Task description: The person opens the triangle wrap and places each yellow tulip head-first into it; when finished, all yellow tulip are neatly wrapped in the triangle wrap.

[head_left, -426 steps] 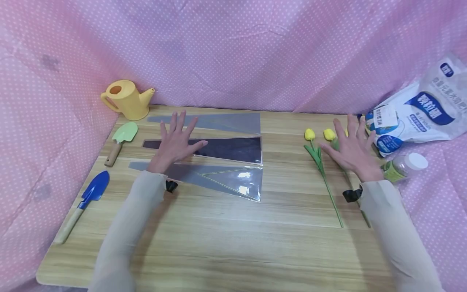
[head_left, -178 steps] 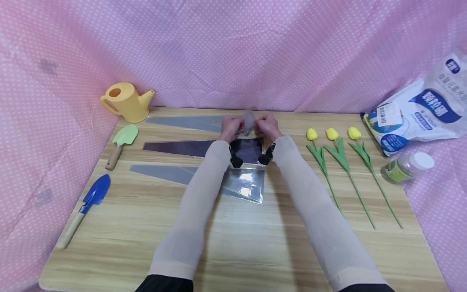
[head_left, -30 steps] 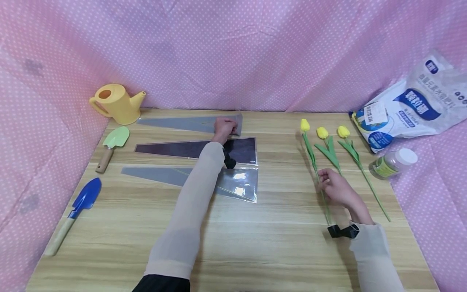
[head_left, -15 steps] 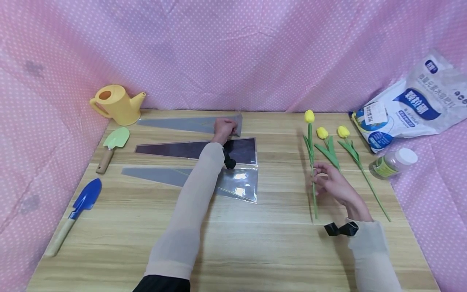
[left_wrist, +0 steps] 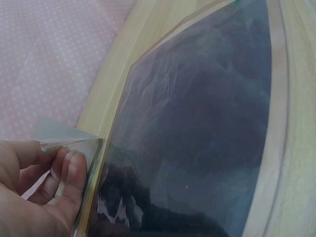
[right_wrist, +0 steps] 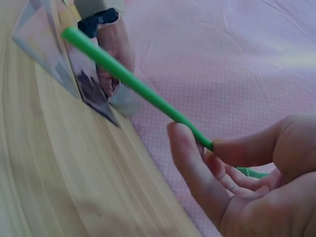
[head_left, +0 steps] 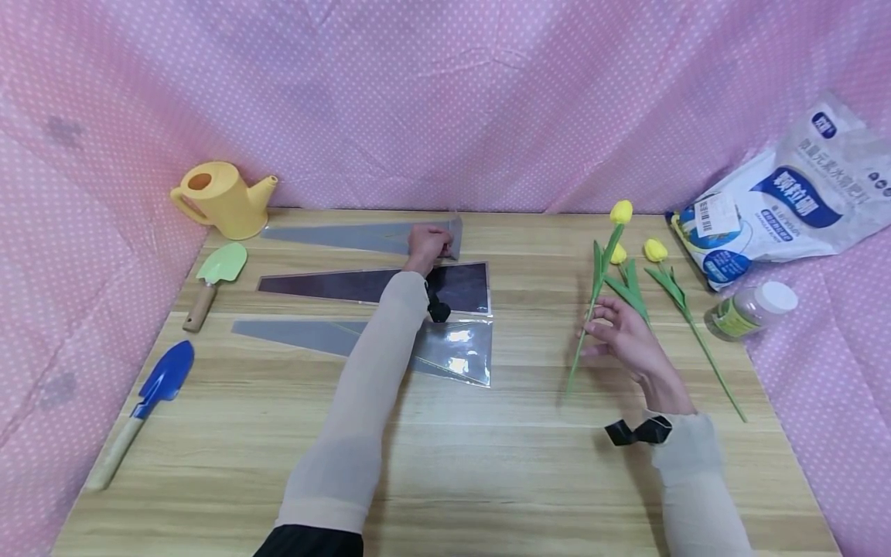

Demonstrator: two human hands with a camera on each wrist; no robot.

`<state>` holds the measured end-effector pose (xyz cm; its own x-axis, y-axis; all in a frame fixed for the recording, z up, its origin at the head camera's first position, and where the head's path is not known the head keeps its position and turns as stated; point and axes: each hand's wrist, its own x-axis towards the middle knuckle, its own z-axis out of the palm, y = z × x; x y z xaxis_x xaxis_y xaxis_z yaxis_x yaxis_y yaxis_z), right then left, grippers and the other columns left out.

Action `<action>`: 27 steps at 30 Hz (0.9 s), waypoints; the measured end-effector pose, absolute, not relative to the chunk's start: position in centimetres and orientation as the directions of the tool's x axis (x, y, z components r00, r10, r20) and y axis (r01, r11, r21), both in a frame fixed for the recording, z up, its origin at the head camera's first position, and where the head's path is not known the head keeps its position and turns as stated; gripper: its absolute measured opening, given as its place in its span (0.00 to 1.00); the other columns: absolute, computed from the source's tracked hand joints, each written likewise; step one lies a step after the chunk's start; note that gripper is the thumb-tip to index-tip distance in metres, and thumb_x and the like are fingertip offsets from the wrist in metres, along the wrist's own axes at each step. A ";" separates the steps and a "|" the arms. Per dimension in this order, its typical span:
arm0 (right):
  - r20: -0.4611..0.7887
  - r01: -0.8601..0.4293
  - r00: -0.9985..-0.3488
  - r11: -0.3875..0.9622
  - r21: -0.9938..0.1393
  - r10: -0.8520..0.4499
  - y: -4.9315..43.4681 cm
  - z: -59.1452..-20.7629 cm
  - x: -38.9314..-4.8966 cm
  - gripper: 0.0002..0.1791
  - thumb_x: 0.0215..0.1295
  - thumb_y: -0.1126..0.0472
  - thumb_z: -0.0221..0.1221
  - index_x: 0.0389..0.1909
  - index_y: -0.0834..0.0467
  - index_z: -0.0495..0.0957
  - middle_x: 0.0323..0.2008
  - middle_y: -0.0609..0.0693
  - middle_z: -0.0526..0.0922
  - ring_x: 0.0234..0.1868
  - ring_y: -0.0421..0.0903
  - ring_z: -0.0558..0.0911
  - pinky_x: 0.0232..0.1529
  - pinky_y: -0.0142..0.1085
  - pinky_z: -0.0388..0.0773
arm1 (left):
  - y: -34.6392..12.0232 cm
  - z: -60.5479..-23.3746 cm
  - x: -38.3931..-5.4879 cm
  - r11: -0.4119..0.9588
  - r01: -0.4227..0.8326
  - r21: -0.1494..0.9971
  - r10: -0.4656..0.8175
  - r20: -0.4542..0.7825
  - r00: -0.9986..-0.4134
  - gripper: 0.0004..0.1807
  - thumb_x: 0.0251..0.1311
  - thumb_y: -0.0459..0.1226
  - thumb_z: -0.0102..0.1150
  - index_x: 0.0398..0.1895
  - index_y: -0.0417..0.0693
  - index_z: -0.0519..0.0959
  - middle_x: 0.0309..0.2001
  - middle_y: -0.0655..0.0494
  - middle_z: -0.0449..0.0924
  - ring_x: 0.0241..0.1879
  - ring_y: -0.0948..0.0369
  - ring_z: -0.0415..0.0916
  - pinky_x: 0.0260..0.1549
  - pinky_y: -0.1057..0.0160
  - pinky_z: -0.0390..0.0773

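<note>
My left hand (head_left: 428,246) pinches the wide right end of the rear grey plastic flower sleeve (head_left: 348,235). In the left wrist view thumb and fingers grip its clear film (left_wrist: 61,131), which stands up from the table. My right hand (head_left: 632,346) holds a yellow tulip (head_left: 622,212) by its green stem, pinched between thumb and fingers in the right wrist view (right_wrist: 148,95). The tulip is raised off the table and tilted, head up and to the right, stem end toward the front left. Behind it two more tulips (head_left: 656,251) lie on the tabletop.
A dark sleeve (head_left: 320,284) and another grey sleeve (head_left: 292,334) lie in front of the rear one. At left are a yellow watering can (head_left: 226,203), a green trowel (head_left: 223,263) and a blue trowel (head_left: 167,371). A white bag (head_left: 780,201) and a jar (head_left: 752,311) stand right.
My right hand has lifted the leftmost tulip off the table, moved it slightly left and turned its head to the right. The left hand has kept its grip on the rear sleeve.
</note>
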<state>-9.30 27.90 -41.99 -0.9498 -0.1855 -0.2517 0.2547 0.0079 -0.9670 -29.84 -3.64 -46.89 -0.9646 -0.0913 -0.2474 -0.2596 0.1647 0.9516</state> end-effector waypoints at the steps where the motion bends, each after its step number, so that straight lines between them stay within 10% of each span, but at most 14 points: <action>1: -0.244 0.251 -0.953 -0.018 -0.968 -0.182 27.8 -42.0 -9.4 0.17 0.73 0.74 0.48 0.56 0.54 0.60 0.43 0.47 0.73 0.39 0.40 0.85 0.36 0.38 0.88 | -3.6 -46.9 -29.8 0.166 -0.262 0.951 -0.091 -0.249 -0.964 0.10 0.63 0.30 0.60 0.42 0.34 0.87 0.33 0.46 0.85 0.19 0.67 0.77 0.22 0.71 0.77; 27: -0.165 0.141 -0.986 -0.483 -0.864 0.008 22.8 -41.4 -13.5 0.16 0.71 0.79 0.45 0.47 0.57 0.54 0.37 0.51 0.71 0.39 0.45 0.85 0.44 0.41 0.87 | -3.6 -46.8 -29.7 0.139 -0.260 0.956 -0.099 -0.248 -0.964 0.09 0.63 0.30 0.60 0.39 0.33 0.86 0.25 0.55 0.80 0.19 0.65 0.76 0.22 0.69 0.75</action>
